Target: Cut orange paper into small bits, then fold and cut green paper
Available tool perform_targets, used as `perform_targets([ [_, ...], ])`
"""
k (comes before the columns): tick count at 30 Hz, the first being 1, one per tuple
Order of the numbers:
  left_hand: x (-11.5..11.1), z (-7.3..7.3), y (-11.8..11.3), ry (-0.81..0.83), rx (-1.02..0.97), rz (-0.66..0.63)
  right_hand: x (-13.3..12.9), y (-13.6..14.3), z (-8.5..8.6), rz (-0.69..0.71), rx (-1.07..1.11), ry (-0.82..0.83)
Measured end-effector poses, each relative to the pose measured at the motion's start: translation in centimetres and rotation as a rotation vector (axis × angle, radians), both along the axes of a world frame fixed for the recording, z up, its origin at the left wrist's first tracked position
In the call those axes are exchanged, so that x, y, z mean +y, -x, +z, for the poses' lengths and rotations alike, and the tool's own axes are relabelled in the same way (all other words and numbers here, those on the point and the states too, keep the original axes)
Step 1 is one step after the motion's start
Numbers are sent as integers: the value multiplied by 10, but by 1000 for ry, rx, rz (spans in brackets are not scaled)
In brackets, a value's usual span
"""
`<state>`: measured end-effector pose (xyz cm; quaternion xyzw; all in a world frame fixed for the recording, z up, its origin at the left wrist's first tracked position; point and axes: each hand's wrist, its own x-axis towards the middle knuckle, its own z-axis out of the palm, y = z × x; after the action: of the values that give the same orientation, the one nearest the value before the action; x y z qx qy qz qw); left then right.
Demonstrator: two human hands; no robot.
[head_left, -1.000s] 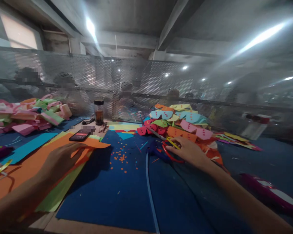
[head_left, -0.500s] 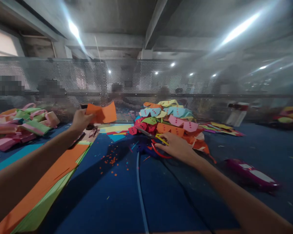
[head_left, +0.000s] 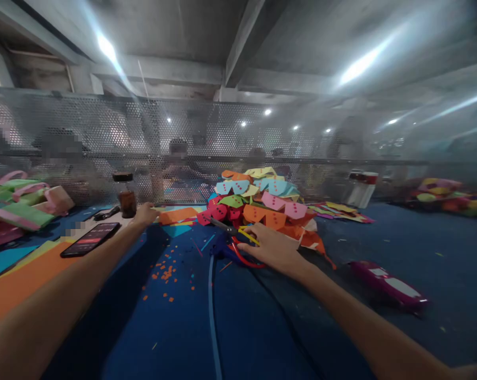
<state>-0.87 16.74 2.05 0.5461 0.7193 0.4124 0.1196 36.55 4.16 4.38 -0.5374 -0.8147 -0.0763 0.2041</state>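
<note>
My left hand (head_left: 145, 215) is at the back of the blue table, with its fingers at the left end of an orange paper piece (head_left: 178, 216) lying on other coloured sheets. Its fingertips are too small to tell whether they grip the paper. My right hand (head_left: 269, 244) is closed on scissors (head_left: 231, 230) with red and yellow handles, whose blades point left. Just behind them rises a heap of folded coloured paper shapes with red dots (head_left: 264, 203). Small orange scraps (head_left: 165, 273) lie on the table between my hands.
At left are a phone (head_left: 91, 240), a dark-lidded jar (head_left: 126, 198), long orange sheets (head_left: 28, 274) and a pile of pink and green paper (head_left: 24, 203). A purple packet (head_left: 389, 285) lies at right. A perforated metal screen (head_left: 186, 126) stands behind, with people beyond.
My left hand has lowered the orange paper from the air onto the back of the table. The view has turned slightly right. My right hand still holds the scissors.
</note>
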Motion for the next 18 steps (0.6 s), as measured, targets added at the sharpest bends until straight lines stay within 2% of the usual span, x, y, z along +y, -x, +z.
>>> perform_targets([
  [4, -12, -2, 14, -19, 267, -109, 5, 1, -5, 31, -14, -15],
  [8, -44, 3, 20, -58, 461, -263, 7, 4, -6, 44, -11, 22],
  [11, -84, 10, 29, -69, 550, -369, 10, 10, 0, 54, -8, 69],
  [15, -152, 17, 50, -54, 606, -467, 21, 29, 12, 81, -41, 132],
  [16, -169, 16, 57, -38, 644, -481, 27, 37, 15, 86, -55, 124],
  [18, -202, 12, 71, 23, 666, -419, 39, 55, 20, 107, -115, 115],
])
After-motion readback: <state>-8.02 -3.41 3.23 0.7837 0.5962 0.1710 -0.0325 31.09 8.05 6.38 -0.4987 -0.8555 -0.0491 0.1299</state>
